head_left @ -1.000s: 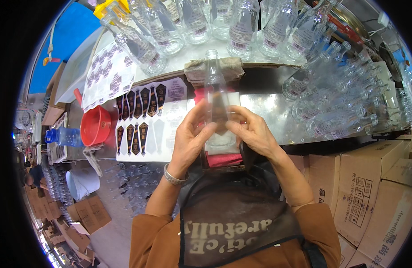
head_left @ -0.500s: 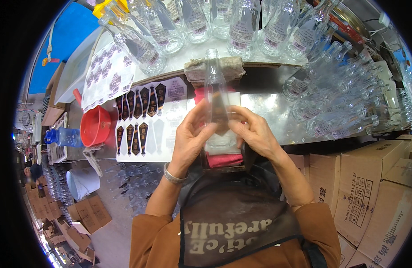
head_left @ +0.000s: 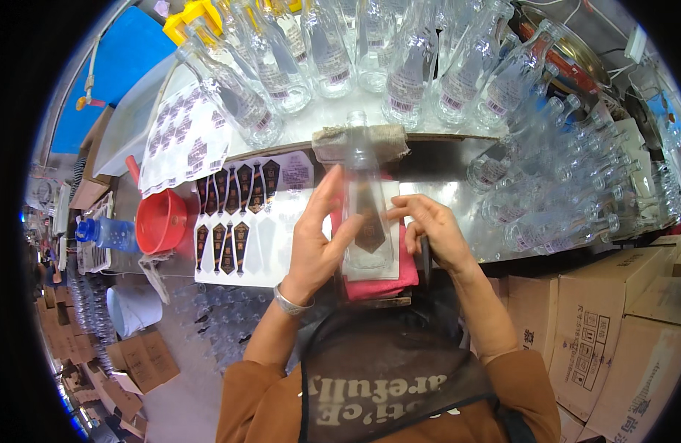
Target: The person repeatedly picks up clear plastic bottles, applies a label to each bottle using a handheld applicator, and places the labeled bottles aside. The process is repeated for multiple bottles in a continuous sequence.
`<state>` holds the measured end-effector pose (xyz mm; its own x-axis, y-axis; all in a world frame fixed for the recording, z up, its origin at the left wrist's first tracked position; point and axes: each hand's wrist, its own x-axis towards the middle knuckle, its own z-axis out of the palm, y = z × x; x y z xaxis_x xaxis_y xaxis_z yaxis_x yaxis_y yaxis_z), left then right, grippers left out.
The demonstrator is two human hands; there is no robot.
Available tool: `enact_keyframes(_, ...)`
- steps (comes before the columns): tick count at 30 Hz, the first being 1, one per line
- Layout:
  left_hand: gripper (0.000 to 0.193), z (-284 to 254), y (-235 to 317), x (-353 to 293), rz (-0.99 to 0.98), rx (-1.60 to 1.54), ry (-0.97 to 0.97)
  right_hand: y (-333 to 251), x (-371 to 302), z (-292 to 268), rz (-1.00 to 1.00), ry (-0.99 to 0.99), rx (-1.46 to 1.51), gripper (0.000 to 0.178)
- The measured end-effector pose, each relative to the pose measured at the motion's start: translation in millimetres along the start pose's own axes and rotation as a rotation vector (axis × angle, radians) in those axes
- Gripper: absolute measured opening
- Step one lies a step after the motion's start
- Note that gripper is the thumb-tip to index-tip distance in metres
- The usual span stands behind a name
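Observation:
A clear glass bottle [head_left: 369, 263] lies with its neck on a folded beige cloth [head_left: 396, 142] and its body over a white pad on pink cloth [head_left: 399, 277]. A dark tie-shaped label [head_left: 370, 235] shows on its body. Along the bottle's left side is my left hand [head_left: 320, 236], its thumb pressed near the label and its fingers against the glass, steadying it. My right hand [head_left: 436, 230] is beside the bottle's right side, fingers apart and loosely bent, holding nothing; its fingertips are close to the glass, and contact is unclear. To the left lies a sheet of dark tie-shaped labels [head_left: 281, 255].
Several upright bottles [head_left: 329, 63] line the raised shelf ahead; more bottles [head_left: 554, 192] are grouped at the right. A red plastic dipper [head_left: 163, 221] and a blue jug [head_left: 108, 232] sit at the left. Cardboard boxes [head_left: 591, 332] stand at the lower right.
My right hand has come away from the bottle toward the right, its fingers loosening. The left hand stays on the bottle. The whole view has shifted slightly.

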<state>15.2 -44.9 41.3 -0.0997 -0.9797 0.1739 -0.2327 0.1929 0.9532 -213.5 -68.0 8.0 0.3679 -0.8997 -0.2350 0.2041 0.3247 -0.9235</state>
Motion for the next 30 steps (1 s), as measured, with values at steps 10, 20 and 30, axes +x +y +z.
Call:
enact_keyframes(10,0.059,3,5,15,0.188,0.401,0.005,16,3,-6,0.030,0.282,0.382,0.029)
enact_keyframes(20,0.076,6,-2,15,0.155,0.261,0.033,-67,52,22,-0.626,0.084,-0.545,0.027)
enact_keyframes(30,0.087,9,-5,16,0.161,0.208,0.069,-82,76,30,-0.800,0.127,-0.836,0.027)
